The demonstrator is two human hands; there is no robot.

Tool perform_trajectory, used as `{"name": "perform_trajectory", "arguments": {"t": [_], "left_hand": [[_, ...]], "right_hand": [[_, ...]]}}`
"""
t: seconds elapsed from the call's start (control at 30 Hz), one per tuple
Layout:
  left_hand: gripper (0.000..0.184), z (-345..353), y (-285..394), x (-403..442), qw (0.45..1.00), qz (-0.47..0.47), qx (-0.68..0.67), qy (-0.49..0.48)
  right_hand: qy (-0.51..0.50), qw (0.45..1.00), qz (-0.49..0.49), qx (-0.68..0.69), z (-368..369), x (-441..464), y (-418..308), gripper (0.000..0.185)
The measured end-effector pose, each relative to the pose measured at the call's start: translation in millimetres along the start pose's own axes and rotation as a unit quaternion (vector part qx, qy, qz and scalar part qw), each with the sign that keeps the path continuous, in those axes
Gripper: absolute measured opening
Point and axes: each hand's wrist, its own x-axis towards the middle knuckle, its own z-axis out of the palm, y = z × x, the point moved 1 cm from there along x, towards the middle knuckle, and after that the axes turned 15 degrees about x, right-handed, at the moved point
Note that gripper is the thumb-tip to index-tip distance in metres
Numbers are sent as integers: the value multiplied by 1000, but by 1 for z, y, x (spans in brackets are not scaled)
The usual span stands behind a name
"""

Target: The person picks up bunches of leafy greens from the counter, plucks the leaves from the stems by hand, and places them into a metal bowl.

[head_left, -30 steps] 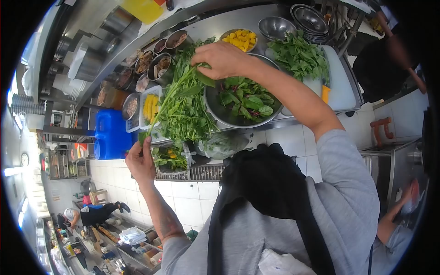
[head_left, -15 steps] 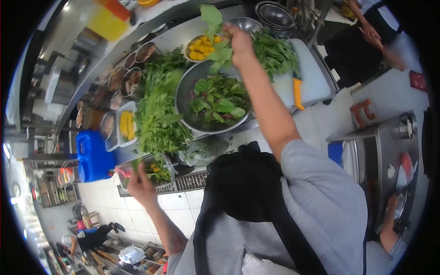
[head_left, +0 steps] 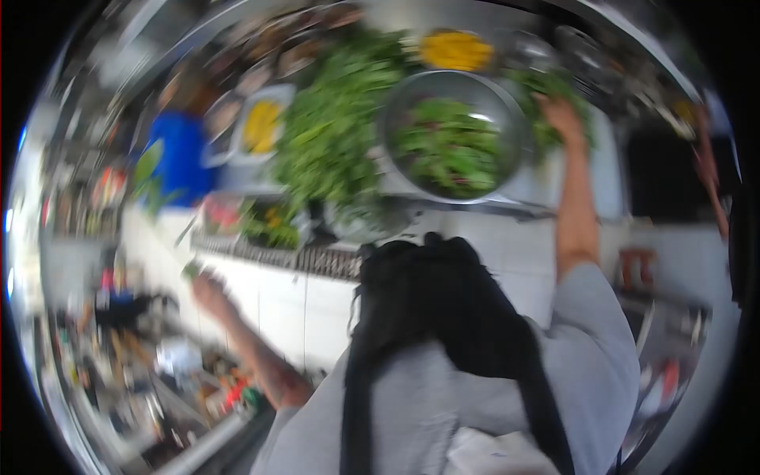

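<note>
Low at the left, my left hand (head_left: pixel 209 288) is closed around a green stem (head_left: pixel 191 271). Blurred leaves (head_left: pixel 147 176) show above it; whether they join that stem I cannot tell. My right hand (head_left: pixel 564 119) reaches into the leafy greens (head_left: pixel 546 83) on the white cutting board (head_left: pixel 608 170), its fingers smeared and partly hidden. Between the hands stands a large metal bowl (head_left: pixel 388 154) with loose green leaves (head_left: pixel 451 146) and reddish stems in it. A big heap of leafy greens (head_left: pixel 332 119) lies left of the bowl.
Yellow pieces fill a bowl (head_left: pixel 457 50) behind and a white tub (head_left: pixel 263 125) at left. A blue jug (head_left: pixel 178 158) stands by the counter's left end. Metal bowls (head_left: pixel 532 51) sit at the back right. A floor grate (head_left: pixel 317 264) runs below the counter. Another person's arm (head_left: pixel 710 170) shows far right.
My right hand has gone from above the bowl, where it held a leafy sprig, to the greens at the right. My left hand has moved left and down. The view has turned.
</note>
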Motion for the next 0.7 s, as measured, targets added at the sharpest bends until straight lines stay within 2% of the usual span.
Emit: {"name": "perform_trajectory", "arguments": {"t": [0.03, 0.07, 0.1, 0.13, 0.2, 0.3, 0.37, 0.4, 0.43, 0.47, 0.5, 0.53, 0.57, 0.63, 0.7], "left_hand": [[22, 3, -3, -8, 992, -122, -36, -20], [19, 4, 3, -22, 982, -179, -40, -33], [18, 13, 20, -32, 957, -241, -159, 12], [19, 19, 10, -42, 939, -277, -204, 5], [21, 42, -22, -64, 896, -351, -271, -1], [24, 97, -73, -73, 850, -446, -282, -8], [37, 163, -147, -62, 815, -462, -341, -73], [43, 204, -204, -55, 824, -511, -205, -132], [49, 240, -251, -47, 807, -550, -77, -202], [52, 233, -235, -31, 876, -433, 53, -207], [55, 231, -188, 10, 920, -291, 170, -201], [52, 236, -144, 33, 969, -205, 58, -123], [50, 231, -95, 44, 990, -120, -52, -44], [42, 208, 29, 60, 986, -98, -108, -80], [34, 212, 112, 67, 981, -15, -124, -150]], "right_hand": [[57, 997, -41, -12, -6, -8, -10, 63], [116, 993, 2, -3, -24, -15, -29, 64], [218, 976, -11, 15, -30, -18, -36, 63], [223, 972, -45, 56, -48, -26, -46, 60], [326, 942, -53, 56, -50, -34, -57, 50], [335, 932, -95, 101, -55, -55, -109, 50], [315, 934, -112, 127, -56, -58, -150, 48], [297, 934, -125, 155, -54, -62, -169, 47], [294, 936, -125, 146, -50, -67, -184, 47], [263, 940, -160, 147, -48, -67, -198, 44], [244, 938, -195, 148, -53, -66, -215, 41], [257, 927, -232, 141, -55, -76, -238, 38], [264, 918, -263, 133, -49, -93, -259, 35], [259, 925, -251, 120, -36, -111, -279, 34], [243, 928, -250, 134, -21, -122, -285, 33]]}}
